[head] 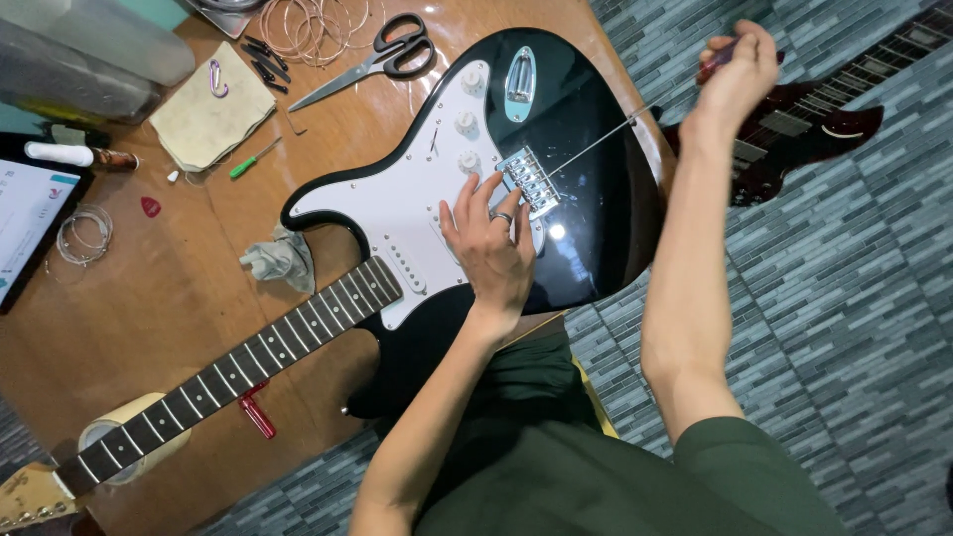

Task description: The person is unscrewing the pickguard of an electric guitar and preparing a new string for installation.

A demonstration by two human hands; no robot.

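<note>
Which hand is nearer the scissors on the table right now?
Left. The left hand presses on the guitar's white pickguard, below and right of the scissors. The right hand is raised off beyond the guitar body, pulling a string, farther from them.

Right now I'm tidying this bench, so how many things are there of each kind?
Electric guitars: 2, black one, dark red one
Scissors: 1
Green screwdriver: 1
String coils: 2, copper, silver
Red pick: 1
Tape roll: 1
Total: 8
</note>
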